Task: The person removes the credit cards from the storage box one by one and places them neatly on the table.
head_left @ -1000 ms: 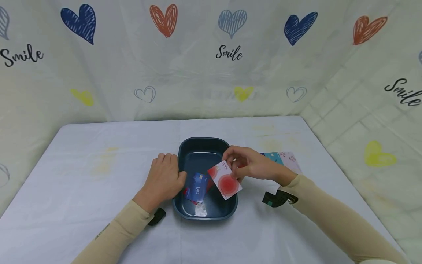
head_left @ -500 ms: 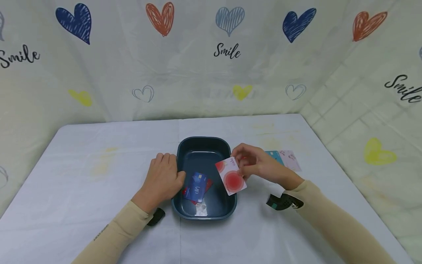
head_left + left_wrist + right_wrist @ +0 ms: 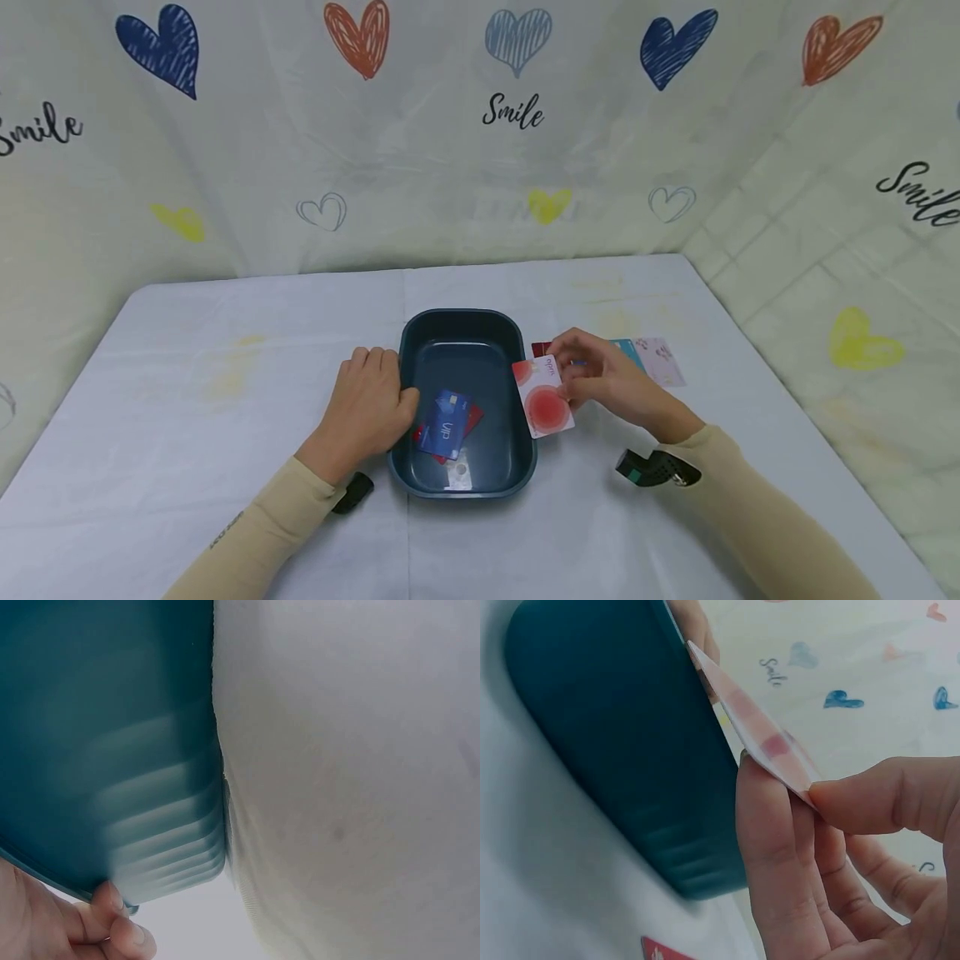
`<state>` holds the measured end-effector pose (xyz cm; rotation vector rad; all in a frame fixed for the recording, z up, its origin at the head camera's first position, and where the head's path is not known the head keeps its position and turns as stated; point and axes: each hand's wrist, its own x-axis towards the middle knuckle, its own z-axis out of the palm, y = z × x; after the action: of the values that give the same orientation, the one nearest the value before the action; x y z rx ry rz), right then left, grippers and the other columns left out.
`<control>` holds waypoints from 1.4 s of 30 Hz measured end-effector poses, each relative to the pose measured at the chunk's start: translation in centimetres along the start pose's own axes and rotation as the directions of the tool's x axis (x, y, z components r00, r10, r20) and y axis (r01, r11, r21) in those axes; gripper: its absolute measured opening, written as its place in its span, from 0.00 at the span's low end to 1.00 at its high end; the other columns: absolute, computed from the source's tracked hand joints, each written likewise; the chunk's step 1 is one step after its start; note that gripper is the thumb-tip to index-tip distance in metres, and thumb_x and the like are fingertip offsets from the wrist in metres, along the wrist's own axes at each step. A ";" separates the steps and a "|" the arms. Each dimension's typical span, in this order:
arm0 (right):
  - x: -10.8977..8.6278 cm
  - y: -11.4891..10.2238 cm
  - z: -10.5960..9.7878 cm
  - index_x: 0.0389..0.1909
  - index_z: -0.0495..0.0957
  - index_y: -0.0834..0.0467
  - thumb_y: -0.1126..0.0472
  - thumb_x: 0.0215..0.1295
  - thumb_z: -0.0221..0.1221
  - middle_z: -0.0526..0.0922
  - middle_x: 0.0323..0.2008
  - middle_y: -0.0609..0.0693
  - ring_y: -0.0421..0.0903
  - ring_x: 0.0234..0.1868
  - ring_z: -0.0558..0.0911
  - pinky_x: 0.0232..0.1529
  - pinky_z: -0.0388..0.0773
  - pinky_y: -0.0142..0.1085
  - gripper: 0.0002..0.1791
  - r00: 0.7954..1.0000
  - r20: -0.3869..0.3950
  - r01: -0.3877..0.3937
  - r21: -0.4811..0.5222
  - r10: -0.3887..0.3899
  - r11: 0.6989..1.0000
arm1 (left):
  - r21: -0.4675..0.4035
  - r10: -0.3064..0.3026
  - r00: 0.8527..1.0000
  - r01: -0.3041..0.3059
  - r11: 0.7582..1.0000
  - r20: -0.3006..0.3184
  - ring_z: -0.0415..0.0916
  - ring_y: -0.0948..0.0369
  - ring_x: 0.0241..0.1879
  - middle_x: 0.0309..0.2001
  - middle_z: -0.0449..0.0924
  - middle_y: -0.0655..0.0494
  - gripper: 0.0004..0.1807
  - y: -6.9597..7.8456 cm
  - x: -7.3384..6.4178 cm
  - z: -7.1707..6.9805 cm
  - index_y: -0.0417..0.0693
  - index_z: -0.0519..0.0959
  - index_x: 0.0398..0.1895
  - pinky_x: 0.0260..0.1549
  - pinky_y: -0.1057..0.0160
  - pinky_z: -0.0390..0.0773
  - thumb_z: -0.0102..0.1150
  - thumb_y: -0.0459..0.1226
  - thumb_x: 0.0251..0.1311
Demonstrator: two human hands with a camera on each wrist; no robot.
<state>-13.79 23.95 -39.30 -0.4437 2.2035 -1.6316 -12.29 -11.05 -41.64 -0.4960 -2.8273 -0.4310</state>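
A dark blue-green plastic basin (image 3: 468, 367) stands mid-table. Over its left rim curl the fingers of my left hand (image 3: 367, 406), and the left wrist view shows those fingertips (image 3: 112, 900) at the rim. My right hand (image 3: 607, 379) pinches a white card with red circles (image 3: 546, 404) between thumb and fingers, tilted at the basin's right rim. The right wrist view shows this card (image 3: 754, 724) nearly edge-on, raised beside the basin's outer wall. Inside the basin, a blue VIP card (image 3: 447, 423) lies over a red card (image 3: 474, 417).
Behind and right of my right hand lie a dark red card (image 3: 539, 348), a teal card (image 3: 628, 350) and a pale pink card (image 3: 660, 361), partly hidden by the hand. A white cloth (image 3: 262, 400) covers the table, with a heart-printed backdrop (image 3: 420, 167) behind.
My right hand has moved right with the white-and-red card, from over the basin to its right rim. The dark red card has come into view. My left hand stays at the rim.
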 end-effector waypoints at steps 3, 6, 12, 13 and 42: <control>-0.4 0.6 -0.2 0.57 0.70 0.57 0.71 0.66 0.56 0.77 0.42 0.50 0.45 0.34 0.81 0.37 0.88 0.43 0.20 0.999 0.006 0.042 0.013 -0.042 0.999 | 0.003 0.012 1.000 -0.012 1.000 -0.014 0.60 0.51 0.32 0.26 0.65 0.49 0.10 -0.1 0.0 0.1 0.41 0.68 0.27 0.33 0.58 0.60 0.53 0.38 0.57; -0.8 1.1 -0.4 0.56 0.70 0.57 0.72 0.67 0.56 0.77 0.42 0.48 0.43 0.33 0.81 0.36 0.87 0.41 0.19 0.998 0.010 0.069 0.028 -0.069 0.997 | 0.003 0.021 1.000 -0.021 1.000 -0.020 0.60 0.52 0.32 0.25 0.64 0.49 0.09 -0.2 0.0 0.2 0.42 0.67 0.26 0.33 0.58 0.59 0.53 0.38 0.57; -1.3 2.1 -1.2 0.56 0.69 0.55 0.71 0.68 0.56 0.77 0.43 0.48 0.43 0.36 0.82 0.37 0.86 0.39 0.18 0.999 -0.012 0.036 0.013 -0.036 0.999 | 0.001 0.017 1.000 -0.017 1.000 -0.013 0.60 0.52 0.31 0.25 0.64 0.49 0.09 -0.2 0.1 0.2 0.42 0.67 0.27 0.32 0.58 0.59 0.53 0.38 0.57; -1.3 2.3 -1.3 0.56 0.68 0.55 0.70 0.68 0.56 0.76 0.44 0.48 0.43 0.37 0.82 0.37 0.86 0.39 0.18 1.000 -0.015 0.022 0.002 -0.022 1.000 | 0.000 0.015 1.000 -0.015 1.000 -0.012 0.60 0.52 0.31 0.25 0.64 0.50 0.09 -0.2 0.1 0.2 0.42 0.67 0.27 0.32 0.58 0.59 0.53 0.38 0.57; -1.8 4.0 -2.4 0.59 0.64 0.62 0.68 0.66 0.59 0.71 0.45 0.61 0.51 0.40 0.83 0.39 0.87 0.42 0.23 0.987 -0.044 -0.156 -0.116 0.152 0.981 | 0.000 0.002 1.000 -0.002 1.000 -0.002 0.60 0.52 0.32 0.25 0.64 0.50 0.09 -0.2 0.1 0.2 0.42 0.68 0.27 0.32 0.59 0.59 0.53 0.38 0.57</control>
<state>-13.43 27.91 -42.34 -0.2706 2.3070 -1.4436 -12.48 -11.14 -41.82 -0.4982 -2.8241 -0.4311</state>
